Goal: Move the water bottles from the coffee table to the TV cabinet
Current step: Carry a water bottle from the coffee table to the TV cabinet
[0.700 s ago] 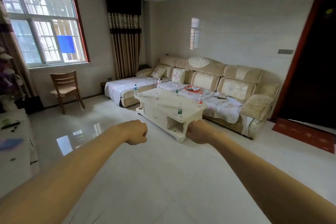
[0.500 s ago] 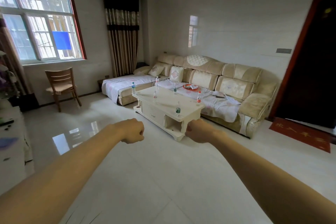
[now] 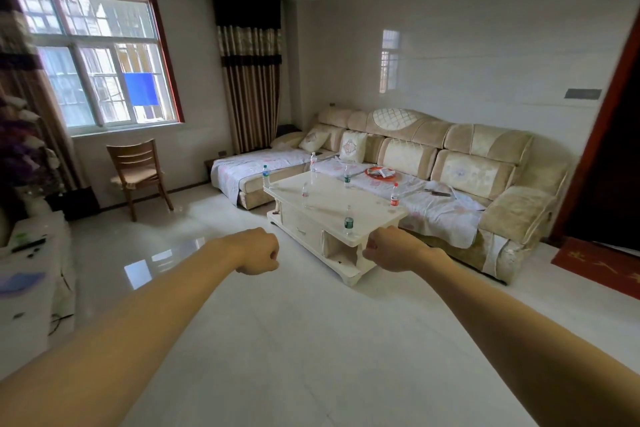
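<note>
Both hands curled into fists, holding nothing: left hand (image 3: 258,251), right hand (image 3: 388,250), out over bare floor. Six bottles upright, scattered on the table (image 3: 329,199), ahead. Closest bottle (image 3: 348,221) stands at the table's nearest corner, just beyond the right hand, which is the nearer one.

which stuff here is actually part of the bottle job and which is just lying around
For the job: six water bottles, coffee table, white cabinet at left, left hand and right hand, both empty fists.
Just lying about: sofa, wooden chair, orange tray on the sofa, red mat.
</note>
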A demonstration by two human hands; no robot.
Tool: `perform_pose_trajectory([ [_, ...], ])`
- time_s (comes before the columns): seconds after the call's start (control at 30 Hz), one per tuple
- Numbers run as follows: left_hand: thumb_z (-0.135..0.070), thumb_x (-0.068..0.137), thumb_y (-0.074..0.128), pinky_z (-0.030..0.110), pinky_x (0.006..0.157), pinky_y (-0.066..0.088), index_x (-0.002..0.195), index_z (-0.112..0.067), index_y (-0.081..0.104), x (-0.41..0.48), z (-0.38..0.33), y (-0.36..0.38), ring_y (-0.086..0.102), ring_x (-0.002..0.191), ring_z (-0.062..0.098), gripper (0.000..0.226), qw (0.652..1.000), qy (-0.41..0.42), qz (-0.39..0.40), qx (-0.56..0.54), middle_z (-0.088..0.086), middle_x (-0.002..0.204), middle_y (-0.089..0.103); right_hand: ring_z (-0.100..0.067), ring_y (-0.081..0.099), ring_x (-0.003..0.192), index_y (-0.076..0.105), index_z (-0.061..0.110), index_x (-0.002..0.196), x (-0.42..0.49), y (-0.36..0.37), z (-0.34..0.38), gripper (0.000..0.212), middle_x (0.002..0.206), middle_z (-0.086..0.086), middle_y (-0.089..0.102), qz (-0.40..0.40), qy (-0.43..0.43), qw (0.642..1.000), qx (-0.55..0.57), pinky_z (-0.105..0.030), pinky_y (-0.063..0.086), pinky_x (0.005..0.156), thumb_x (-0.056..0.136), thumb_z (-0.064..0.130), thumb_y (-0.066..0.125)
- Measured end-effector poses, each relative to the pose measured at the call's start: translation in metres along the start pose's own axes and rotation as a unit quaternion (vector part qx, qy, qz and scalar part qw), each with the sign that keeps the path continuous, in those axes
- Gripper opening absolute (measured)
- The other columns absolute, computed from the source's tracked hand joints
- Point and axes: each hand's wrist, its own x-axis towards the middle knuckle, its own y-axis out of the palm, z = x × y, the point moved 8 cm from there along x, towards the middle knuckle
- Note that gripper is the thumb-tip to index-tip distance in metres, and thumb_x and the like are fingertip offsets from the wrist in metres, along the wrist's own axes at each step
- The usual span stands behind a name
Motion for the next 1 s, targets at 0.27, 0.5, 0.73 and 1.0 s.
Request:
perform_pose_trajectory([
  [0.27,-0.026,0.094,0.048,0.034,0.083,0.047,0.101,-0.016,0.064,0.069,-0.034,-0.006,0.059,0.101,0.025,0.02,1.0,0.007,0.007,0.022,0.001,0.097,0.056,-0.024,0.062,0.091,0.063,0.008,0.106,0.053,-0.001,-0.066,0.036,0.105,-0.01,0.066,0.009,-0.006,1.0,0.007,-0.037,0.052,0.083,0.098,0.038,0.045],
  [0.5,-0.024,0.093,0.049,0.032,0.076,0.045,0.084,-0.022,0.055,0.132,-0.013,-0.021,0.06,0.096,0.024,0.011,1.0,0.006,0.0,0.0,-0.007,0.078,0.05,-0.021,0.053,0.08,0.06,0.011,0.092,0.122,0.004,-0.076,0.026,0.093,-0.008,0.059,0.024,-0.022,0.999,0.01,-0.029,0.039,0.064,0.097,0.034,0.05],
  [0.73,-0.022,0.093,0.049,0.036,0.074,0.053,0.1,-0.011,0.064,0.232,0.024,-0.014,0.06,0.07,0.021,0.02,0.998,-0.001,0.035,-0.042,0.011,0.099,0.068,-0.023,0.062,0.096,0.067,0.009,0.11,0.212,0.013,-0.086,0.03,0.108,-0.008,0.067,0.061,-0.004,0.998,0.005,-0.035,0.049,0.087,0.095,0.032,0.054],
  [1.0,-0.021,0.095,0.048,0.023,0.062,0.043,0.106,-0.008,0.065,0.36,0.065,-0.038,0.056,0.068,0.015,0.024,0.997,0.03,0.044,-0.052,0.008,0.099,0.064,-0.021,0.061,0.091,0.068,0.011,0.1,0.322,0.015,-0.116,0.026,0.102,-0.005,0.068,0.044,0.039,0.998,0.027,-0.031,0.049,0.078,0.094,0.031,0.052],
])
